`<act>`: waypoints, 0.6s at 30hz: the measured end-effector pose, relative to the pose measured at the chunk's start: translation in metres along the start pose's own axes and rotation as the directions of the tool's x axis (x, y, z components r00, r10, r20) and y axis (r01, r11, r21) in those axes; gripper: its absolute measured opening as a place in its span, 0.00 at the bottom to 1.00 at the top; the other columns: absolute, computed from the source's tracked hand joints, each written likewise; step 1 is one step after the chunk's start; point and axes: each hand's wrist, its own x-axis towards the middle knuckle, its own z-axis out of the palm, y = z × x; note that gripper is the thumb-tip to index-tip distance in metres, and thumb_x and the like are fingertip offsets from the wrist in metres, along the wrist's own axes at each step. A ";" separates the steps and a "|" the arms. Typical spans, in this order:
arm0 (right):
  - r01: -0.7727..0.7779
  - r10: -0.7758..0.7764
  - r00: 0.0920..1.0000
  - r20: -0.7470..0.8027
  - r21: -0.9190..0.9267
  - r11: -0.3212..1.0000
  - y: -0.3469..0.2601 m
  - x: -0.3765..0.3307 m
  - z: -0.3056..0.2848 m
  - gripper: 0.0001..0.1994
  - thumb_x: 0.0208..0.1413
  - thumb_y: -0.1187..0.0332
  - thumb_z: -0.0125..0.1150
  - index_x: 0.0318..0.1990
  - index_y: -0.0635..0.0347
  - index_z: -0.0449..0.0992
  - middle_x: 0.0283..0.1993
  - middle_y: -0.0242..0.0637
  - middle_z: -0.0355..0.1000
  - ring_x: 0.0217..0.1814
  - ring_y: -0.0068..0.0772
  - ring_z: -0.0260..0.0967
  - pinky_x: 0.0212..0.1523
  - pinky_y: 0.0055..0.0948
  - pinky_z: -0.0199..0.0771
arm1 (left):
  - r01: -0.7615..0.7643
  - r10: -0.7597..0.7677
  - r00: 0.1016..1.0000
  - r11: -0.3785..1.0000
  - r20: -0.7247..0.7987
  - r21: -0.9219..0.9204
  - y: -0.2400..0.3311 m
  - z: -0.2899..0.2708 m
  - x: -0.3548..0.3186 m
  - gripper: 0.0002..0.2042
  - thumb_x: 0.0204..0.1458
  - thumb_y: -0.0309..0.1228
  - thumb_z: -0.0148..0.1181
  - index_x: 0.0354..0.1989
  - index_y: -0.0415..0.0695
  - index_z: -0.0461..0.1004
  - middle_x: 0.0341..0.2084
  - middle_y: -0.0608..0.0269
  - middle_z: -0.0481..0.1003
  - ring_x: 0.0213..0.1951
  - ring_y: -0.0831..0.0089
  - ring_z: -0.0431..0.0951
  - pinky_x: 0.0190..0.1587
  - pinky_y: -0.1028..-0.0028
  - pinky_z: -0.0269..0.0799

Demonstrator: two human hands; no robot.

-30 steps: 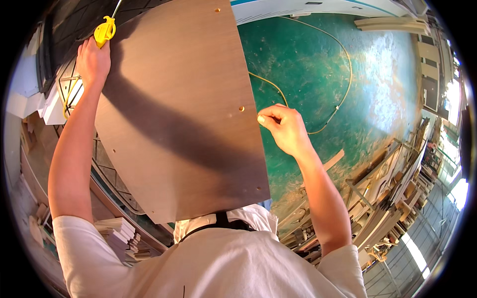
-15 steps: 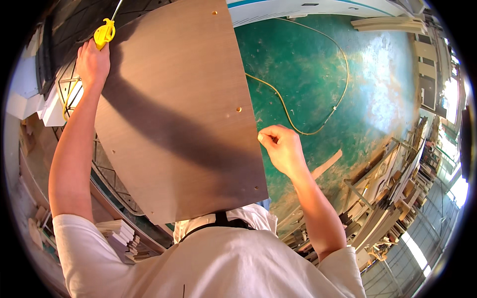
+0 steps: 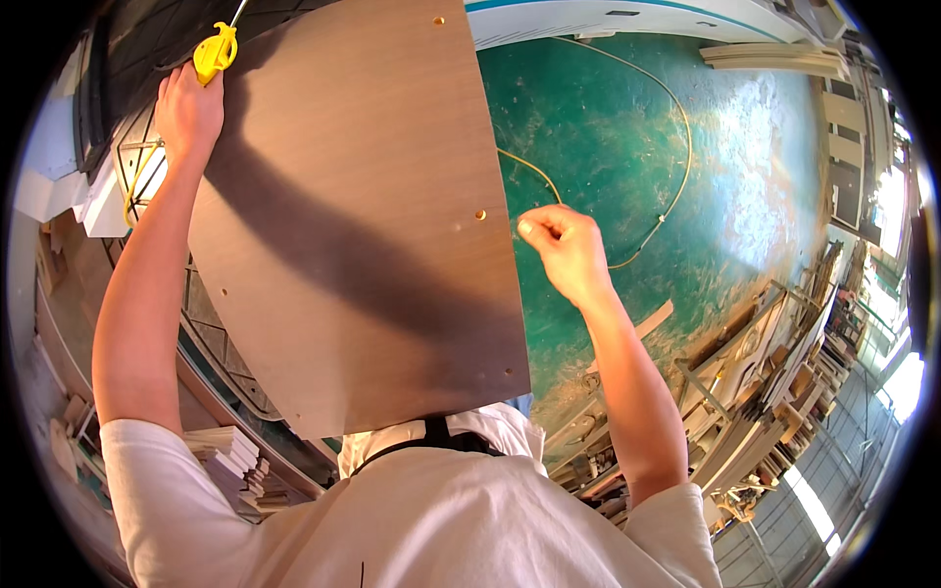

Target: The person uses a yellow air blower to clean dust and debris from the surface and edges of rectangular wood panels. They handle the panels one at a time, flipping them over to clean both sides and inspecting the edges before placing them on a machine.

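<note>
A large brown wooden panel (image 3: 363, 147) spreads before me, with small round holes near its left and right edges. At its far left edge, my left hand (image 3: 189, 118) is closed around a yellow air blow gun (image 3: 215, 54), whose thin metal nozzle points away from me. Beside the panel's right edge, my right hand (image 3: 569, 250) is closed in a pinch, fingertips close to the edge. Whatever those fingers may hold is hidden, and I cannot tell whether they touch the panel. My left arm casts a dark shadow across the board.
On the green floor (image 3: 627, 127) right of the panel lies a looping yellow hose (image 3: 689, 137). Stacked boards and offcuts (image 3: 765, 412) stand at the right. A wire-mesh frame (image 3: 211, 333) shows under the panel's left side, near stacked pale strips (image 3: 230, 461).
My right hand has moved farther from me along the panel's right edge, still pinched. My left hand and the blow gun have shifted slightly away and to the right.
</note>
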 end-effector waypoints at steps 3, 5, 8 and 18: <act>-0.018 0.020 0.999 -0.048 0.049 0.999 -0.005 0.000 0.001 0.07 0.61 0.71 0.69 0.41 0.65 0.84 0.35 0.36 0.80 0.36 0.23 0.75 0.40 0.26 0.74 | 0.012 -0.013 0.999 0.999 -0.035 -0.032 0.000 0.003 -0.002 0.15 0.58 0.42 0.64 0.40 0.41 0.79 0.39 0.54 0.81 0.46 0.51 0.78 0.51 0.54 0.74; -0.002 0.006 0.999 -0.036 0.105 0.994 -0.018 -0.010 0.008 0.07 0.61 0.70 0.68 0.41 0.65 0.84 0.33 0.36 0.80 0.34 0.23 0.75 0.39 0.26 0.74 | 0.005 -0.005 1.000 1.000 -0.008 -0.013 -0.005 0.002 -0.001 0.15 0.58 0.42 0.64 0.40 0.41 0.79 0.39 0.54 0.81 0.46 0.51 0.78 0.51 0.54 0.74; -0.051 0.054 0.997 -0.048 0.059 0.997 -0.025 -0.016 0.020 0.07 0.61 0.71 0.68 0.41 0.65 0.84 0.34 0.38 0.80 0.34 0.25 0.75 0.39 0.27 0.75 | -0.020 0.020 1.000 1.000 -0.018 -0.014 -0.005 0.003 -0.002 0.15 0.58 0.42 0.64 0.40 0.41 0.79 0.39 0.54 0.81 0.46 0.50 0.78 0.51 0.54 0.74; -0.051 0.052 0.998 -0.032 0.050 0.997 0.009 -0.064 0.011 0.05 0.61 0.73 0.67 0.41 0.65 0.83 0.35 0.37 0.78 0.34 0.24 0.74 0.39 0.26 0.75 | -0.003 0.003 1.000 1.000 -0.001 -0.010 -0.006 0.005 -0.001 0.15 0.57 0.42 0.64 0.39 0.40 0.79 0.39 0.54 0.80 0.46 0.51 0.78 0.51 0.53 0.74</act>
